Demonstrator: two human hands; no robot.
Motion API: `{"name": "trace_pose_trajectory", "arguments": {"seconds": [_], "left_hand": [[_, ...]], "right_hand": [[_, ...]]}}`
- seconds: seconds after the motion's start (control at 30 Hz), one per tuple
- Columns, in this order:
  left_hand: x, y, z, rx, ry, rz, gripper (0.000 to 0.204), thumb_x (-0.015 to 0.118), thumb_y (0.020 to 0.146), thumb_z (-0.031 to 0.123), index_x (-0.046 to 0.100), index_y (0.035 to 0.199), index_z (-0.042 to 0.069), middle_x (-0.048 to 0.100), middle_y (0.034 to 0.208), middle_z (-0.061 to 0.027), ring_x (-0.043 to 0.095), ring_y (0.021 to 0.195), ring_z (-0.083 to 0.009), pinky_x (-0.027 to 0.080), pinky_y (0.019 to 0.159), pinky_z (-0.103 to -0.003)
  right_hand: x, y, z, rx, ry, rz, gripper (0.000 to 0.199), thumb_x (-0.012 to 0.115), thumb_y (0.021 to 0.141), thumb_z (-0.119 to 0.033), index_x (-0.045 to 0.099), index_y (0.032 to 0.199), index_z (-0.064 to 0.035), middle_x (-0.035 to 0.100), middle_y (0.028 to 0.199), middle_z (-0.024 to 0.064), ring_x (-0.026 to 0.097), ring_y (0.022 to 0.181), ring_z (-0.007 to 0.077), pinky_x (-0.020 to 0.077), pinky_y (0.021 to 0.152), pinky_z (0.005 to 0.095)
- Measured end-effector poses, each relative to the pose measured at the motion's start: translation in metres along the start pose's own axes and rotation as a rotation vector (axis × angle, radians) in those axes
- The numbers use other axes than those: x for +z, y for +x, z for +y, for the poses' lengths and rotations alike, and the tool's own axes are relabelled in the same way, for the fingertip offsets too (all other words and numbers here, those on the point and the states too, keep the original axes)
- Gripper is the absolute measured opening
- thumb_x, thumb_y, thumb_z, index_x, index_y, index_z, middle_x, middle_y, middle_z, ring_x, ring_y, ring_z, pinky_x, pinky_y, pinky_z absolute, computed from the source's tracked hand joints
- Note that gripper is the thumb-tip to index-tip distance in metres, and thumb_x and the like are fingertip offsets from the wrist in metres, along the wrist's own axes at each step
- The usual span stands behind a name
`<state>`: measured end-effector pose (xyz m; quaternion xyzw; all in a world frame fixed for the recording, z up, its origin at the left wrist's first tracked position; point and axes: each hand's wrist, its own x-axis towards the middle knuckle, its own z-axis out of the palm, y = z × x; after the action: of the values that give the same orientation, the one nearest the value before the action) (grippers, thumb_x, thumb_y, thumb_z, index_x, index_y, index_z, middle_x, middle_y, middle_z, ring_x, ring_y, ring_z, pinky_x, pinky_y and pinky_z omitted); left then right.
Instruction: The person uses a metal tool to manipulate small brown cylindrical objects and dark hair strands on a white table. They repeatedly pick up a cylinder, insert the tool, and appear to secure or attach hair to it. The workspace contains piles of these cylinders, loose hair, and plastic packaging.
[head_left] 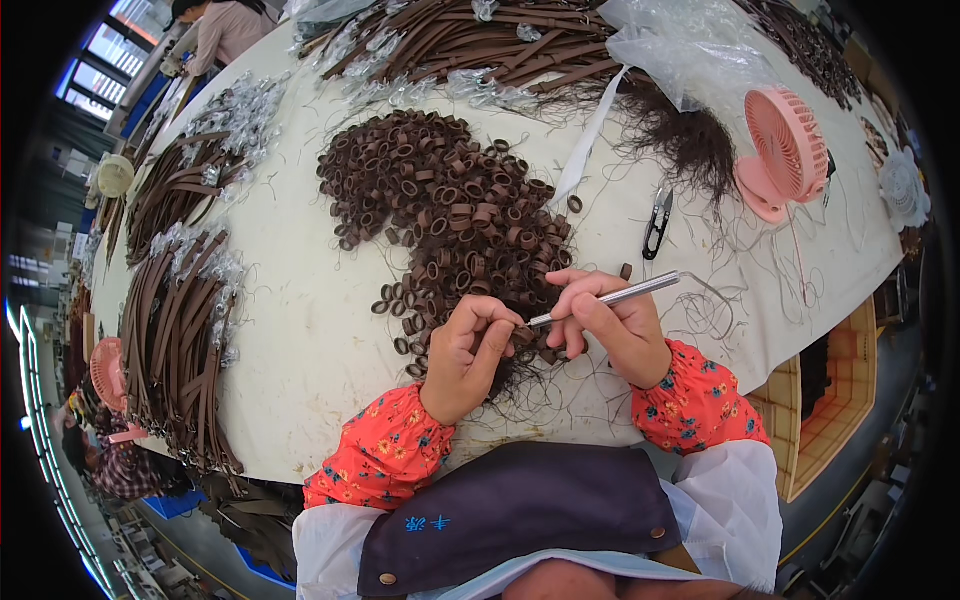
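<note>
My right hand (620, 325) is closed round a slim silver pen-shaped metal tool (642, 289), its thin tip pointing left toward my other hand. From the tool's back end a thin curved piece runs off to the right. Thumb and fingers of my left hand (466, 358) are pinched together at the tool's tip, apparently on a small brown strap loop (522, 336), mostly covered by the fingers. Just beyond both hands spreads a big heap of brown strap loops (450, 200). Loose dark threads lie under and around the hands.
Black thread snips (657, 224) lie right of the heap, near a pink fan (783, 150). Brown straps (178, 345) are bundled at left, with more straps (500, 45) and plastic wrap (690, 50) at the back. A yellow crate (840, 380) stands beyond the table's right edge.
</note>
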<state>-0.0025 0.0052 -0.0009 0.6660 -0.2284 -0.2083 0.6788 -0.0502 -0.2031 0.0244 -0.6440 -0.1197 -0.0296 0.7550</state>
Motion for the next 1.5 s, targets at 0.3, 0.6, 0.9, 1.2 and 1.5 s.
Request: {"name": "trace_pose_trajectory", "arguments": {"seconds": [0.3,0.6,0.9,1.2,1.5], "left_hand": [[0.000,0.000,0.000,-0.007,-0.002,0.008,0.007,0.047,0.100,0.008,0.049,0.104,0.002,0.062,0.095,-0.0068,0.057,0.078,-0.0070,0.047,0.066,-0.020],[0.000,0.000,-0.002,-0.012,-0.002,0.013,0.007,0.047,0.100,0.008,0.049,0.104,0.003,0.062,0.093,-0.0062,0.056,0.076,-0.0068,0.046,0.065,-0.020],[0.000,0.000,-0.001,0.001,-0.019,0.025,0.007,0.048,0.099,0.008,0.049,0.104,0.003,0.062,0.094,-0.0061,0.055,0.074,-0.0069,0.047,0.065,-0.020],[0.006,0.001,-0.002,0.092,0.016,0.070,0.009,0.051,0.098,0.007,0.052,0.103,-0.001,0.065,0.090,-0.0068,0.059,0.071,-0.0075,0.049,0.065,-0.021],[-0.005,0.009,0.000,0.484,0.607,0.046,0.017,0.058,0.090,0.001,0.053,0.107,0.003,0.061,0.112,-0.0145,0.056,0.071,-0.0094,0.046,0.062,-0.022]], "right_hand": [[-0.001,0.001,-0.001,0.009,-0.001,0.023,0.026,0.045,0.101,-0.023,0.060,0.096,-0.0022,0.058,0.062,-0.0002,0.062,0.067,0.0117,0.0312,0.107,0.0392],[0.001,0.001,-0.001,0.030,0.038,0.014,0.027,0.045,0.101,-0.023,0.060,0.096,-0.0015,0.058,0.061,0.0007,0.062,0.067,0.0124,0.0330,0.105,0.0375],[0.002,-0.003,-0.001,0.078,0.103,0.078,0.021,0.049,0.099,-0.019,0.060,0.098,-0.0017,0.060,0.069,0.0021,0.061,0.068,0.0133,0.0430,0.093,0.0359],[0.014,0.001,0.009,-0.239,-0.633,0.041,0.034,0.072,0.078,-0.006,0.058,0.109,-0.0082,0.064,0.087,0.0042,0.062,0.079,0.0190,0.0492,0.071,0.0311],[0.009,0.002,0.005,0.138,-0.041,0.163,0.032,0.067,0.085,-0.003,0.055,0.114,-0.0032,0.060,0.095,0.0023,0.056,0.084,0.0066,0.0479,0.074,0.0213]]}}
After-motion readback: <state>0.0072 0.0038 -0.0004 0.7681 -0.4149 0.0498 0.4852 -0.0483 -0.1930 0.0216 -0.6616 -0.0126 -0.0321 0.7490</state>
